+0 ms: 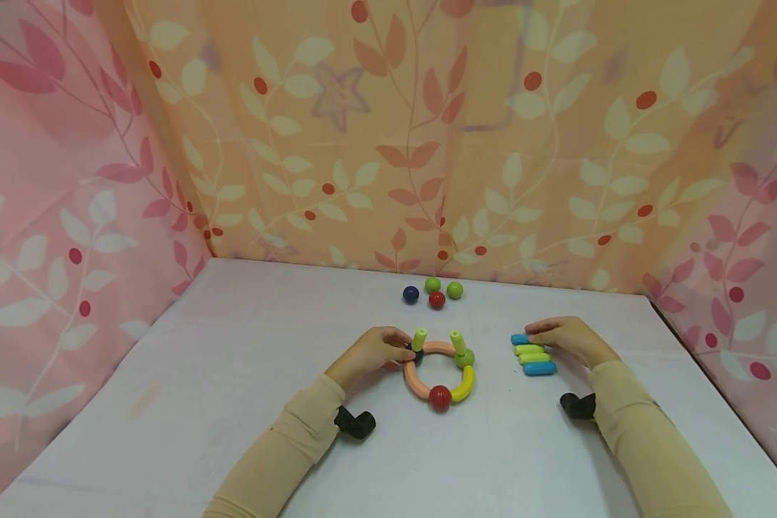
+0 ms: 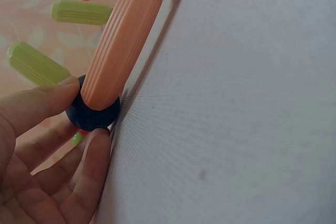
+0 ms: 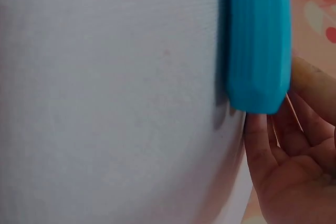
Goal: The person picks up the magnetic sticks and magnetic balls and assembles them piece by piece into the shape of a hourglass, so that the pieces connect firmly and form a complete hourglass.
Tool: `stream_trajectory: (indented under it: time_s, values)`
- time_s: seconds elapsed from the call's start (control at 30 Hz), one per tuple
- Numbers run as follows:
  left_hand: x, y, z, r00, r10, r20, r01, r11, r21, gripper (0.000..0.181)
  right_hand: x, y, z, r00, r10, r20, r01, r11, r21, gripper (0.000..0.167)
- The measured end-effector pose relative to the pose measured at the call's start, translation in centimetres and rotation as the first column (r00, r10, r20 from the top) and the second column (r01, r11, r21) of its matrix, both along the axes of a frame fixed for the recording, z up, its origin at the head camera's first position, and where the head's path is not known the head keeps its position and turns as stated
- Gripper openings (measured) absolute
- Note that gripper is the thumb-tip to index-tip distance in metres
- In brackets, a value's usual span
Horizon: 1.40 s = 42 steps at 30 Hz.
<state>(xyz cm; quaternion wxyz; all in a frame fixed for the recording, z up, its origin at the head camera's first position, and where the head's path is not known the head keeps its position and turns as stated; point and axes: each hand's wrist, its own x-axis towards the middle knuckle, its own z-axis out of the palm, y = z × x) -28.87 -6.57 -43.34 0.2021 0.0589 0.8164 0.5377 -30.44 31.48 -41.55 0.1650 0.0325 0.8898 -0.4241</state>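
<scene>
1. A ring of curved, ribbed, plastic-looking pieces and glossy balls [image 1: 417,381] lies near the middle of the white cloth-covered table [image 1: 168,403]; clock places follow the head view.
2. On this ring, a round dark blue ball [image 2: 93,118] sits at ten o'clock, a round green ball [image 1: 465,359] at two, a round red ball [image 1: 439,398] at six.
3. Salmon curved pieces fill twelve and eight o'clock; a yellow curved piece [image 1: 465,385] fills four.
4. A ribbed lime stick rises from each of the dark blue and green balls.
5. The left hand [image 1: 375,350], outside ten o'clock, pinches the dark blue ball between thumb and finger.
6. Toward three o'clock, well apart from the ring, four short ribbed sticks lie in a row: blue, lime, lime, blue.
7. The right hand [image 1: 575,338] reaches the farthest blue stick [image 1: 520,339] with its fingertips; whether they clamp it, I cannot tell.
8. Toward twelve o'clock lie four loose balls: dark blue, red and two green.
9. Beyond hangs a leaf-patterned cloth curtain [image 1: 388,108].
</scene>
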Motion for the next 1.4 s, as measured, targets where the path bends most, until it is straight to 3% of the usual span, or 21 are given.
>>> stream_trajectory:
  time_s: [0.27,0.4,0.5,0.6,0.77,0.97,1.13,1.4]
  values:
    - [0.3,0.0,0.1,1.0,-0.014,-0.001,0.014,1.0,0.02,0.03,-0.5,-0.9,0.2,0.998,0.051,-0.033,-0.046,0.99,0.135,0.046]
    - [0.3,-0.2,0.0,1.0,-0.025,-0.015,0.025,0.999,0.031,0.029,-0.9,-1.6,0.4,0.997,0.067,-0.03,-0.063,0.989,0.136,0.047]
    - [0.3,-0.3,-0.1,0.999,-0.032,-0.017,0.033,0.999,0.039,0.029,-0.6,-2.7,1.0,0.997,0.058,-0.046,-0.054,0.996,0.074,0.05]
    - [0.4,-0.4,-0.2,0.999,-0.044,-0.014,0.045,0.998,0.038,0.03,0.4,-3.9,1.8,0.999,0.027,-0.04,-0.029,0.998,-0.052,0.057]
    - [0.4,-0.3,-0.1,0.999,-0.029,-0.024,0.03,0.999,0.02,0.029,2.9,-6.5,2.9,1.0,0.006,-0.017,-0.01,0.978,-0.21,0.066]
    - [0.4,-0.2,0.2,1.0,-0.019,-0.018,0.019,0.999,0.026,0.032,6.3,-9.7,3.0,0.995,0.036,-0.096,-0.066,0.943,-0.326,0.054]
    - [0.2,-0.2,0.1,1.0,-0.018,-0.019,0.018,0.999,0.027,0.031,7.8,-12.2,2.5,0.987,0.087,-0.137,-0.131,0.925,-0.358,0.045]
    - [0.3,-0.3,0.0,0.999,-0.027,-0.027,0.027,0.999,0.034,0.031,8.3,-14.1,1.2,0.985,0.119,-0.125,-0.157,0.92,-0.36,0.04]
